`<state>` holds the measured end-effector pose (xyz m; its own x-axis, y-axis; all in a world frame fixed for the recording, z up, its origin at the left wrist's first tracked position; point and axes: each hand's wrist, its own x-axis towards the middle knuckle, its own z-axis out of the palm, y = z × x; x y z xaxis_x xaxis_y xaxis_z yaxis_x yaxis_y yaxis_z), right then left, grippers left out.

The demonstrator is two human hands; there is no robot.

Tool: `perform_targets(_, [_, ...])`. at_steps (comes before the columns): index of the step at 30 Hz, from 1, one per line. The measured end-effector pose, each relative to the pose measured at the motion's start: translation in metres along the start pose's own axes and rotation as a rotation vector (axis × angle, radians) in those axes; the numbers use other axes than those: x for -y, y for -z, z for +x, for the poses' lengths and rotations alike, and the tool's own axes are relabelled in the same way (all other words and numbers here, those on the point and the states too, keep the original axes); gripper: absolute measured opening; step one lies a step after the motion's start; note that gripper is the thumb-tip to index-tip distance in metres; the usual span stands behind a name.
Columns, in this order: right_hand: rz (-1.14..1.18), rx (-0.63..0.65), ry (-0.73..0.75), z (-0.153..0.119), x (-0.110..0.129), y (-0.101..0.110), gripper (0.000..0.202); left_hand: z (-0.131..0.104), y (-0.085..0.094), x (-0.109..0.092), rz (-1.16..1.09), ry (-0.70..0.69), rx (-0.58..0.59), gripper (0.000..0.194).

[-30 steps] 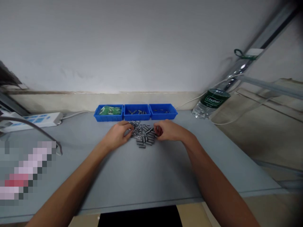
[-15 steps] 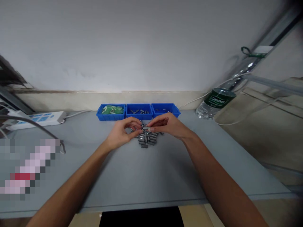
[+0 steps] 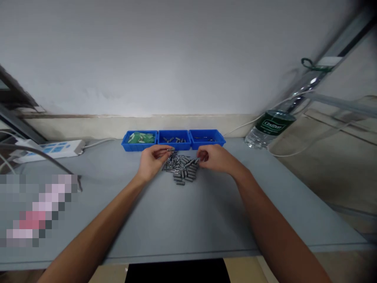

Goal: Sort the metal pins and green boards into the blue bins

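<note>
My left hand [image 3: 151, 161] pinches a small grey metal cylinder [image 3: 170, 149] between thumb and fingers, at the back left of a pile. That pile of small metal parts [image 3: 183, 168] lies on the grey table: thin shiny pins on its left, thicker grey cylinders on its right and front. At the pile's right edge my right hand [image 3: 216, 158] has its fingers curled and closed, the tips against the cylinders; what they hold is hidden. Just behind both hands stand three blue bins: the left bin [image 3: 138, 147], the middle bin [image 3: 174, 146] and the right bin [image 3: 207, 144].
Green and whitish pieces [image 3: 141, 137] fill the left bin; a few metal parts lie in the others. A power strip [image 3: 55, 150] with cables is at the left, near a pixelated patch. A water bottle [image 3: 269, 127] stands at the back right. The wall [image 3: 176, 78] closes the back.
The hands were together over the pile and have moved apart. My left hand has drawn back left with the cylinder, and my right hand has shifted to the pile's right edge.
</note>
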<state>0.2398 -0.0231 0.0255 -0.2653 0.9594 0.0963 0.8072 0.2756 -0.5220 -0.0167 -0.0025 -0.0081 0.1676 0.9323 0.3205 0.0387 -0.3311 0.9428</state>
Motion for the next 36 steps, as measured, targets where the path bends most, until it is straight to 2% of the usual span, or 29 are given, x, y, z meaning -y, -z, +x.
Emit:
perform_targets(2, [-0.119, 0.053, -0.057, 0.000, -0.006, 0.000, 0.019, 0.006, 0.000, 0.007, -0.054, 0.004, -0.011, 0.038])
perform_targets(5, [-0.122, 0.105, -0.118, 0.000, -0.009, -0.003, 0.023, 0.011, 0.002, 0.014, -0.106, -0.041, -0.013, 0.055])
perform_targets(8, [-0.080, 0.094, -0.145, 0.002, -0.009, -0.001, 0.022, 0.010, 0.004, 0.014, -0.018, -0.116, -0.040, 0.045])
perform_targets(11, [0.184, 0.054, -0.092, 0.003, -0.006, 0.004, 0.015, 0.003, 0.005, 0.007, 0.069, -0.113, -0.021, 0.029])
perform_targets(14, [0.600, 0.059, 0.012, 0.005, 0.003, 0.003, 0.024, -0.005, 0.002, -0.005, 0.032, -0.044, 0.087, 0.028])
perform_targets(16, [0.776, 0.071, 0.045, 0.005, 0.010, -0.002, 0.032, -0.009, -0.001, -0.012, -0.004, -0.028, 0.146, 0.029])
perform_targets(22, [0.923, 0.083, 0.060, 0.007, 0.018, -0.015, 0.034, -0.013, -0.008, -0.017, -0.037, -0.009, 0.185, 0.026])
perform_targets(30, [0.817, 0.083, 0.082, 0.007, 0.019, -0.013, 0.032, -0.014, -0.008, -0.022, -0.076, 0.066, 0.234, 0.026])
perform_targets(32, [0.676, 0.054, 0.106, 0.007, 0.013, -0.013, 0.023, -0.009, -0.007, -0.017, -0.035, 0.072, 0.181, 0.025])
perform_targets(34, [0.431, -0.009, 0.128, 0.008, 0.004, -0.012, 0.016, -0.001, -0.005, -0.009, 0.013, 0.062, 0.089, 0.022])
perform_targets(36, [0.163, -0.036, 0.128, 0.008, -0.005, -0.012, 0.023, 0.008, -0.002, 0.000, 0.040, 0.060, 0.030, 0.019])
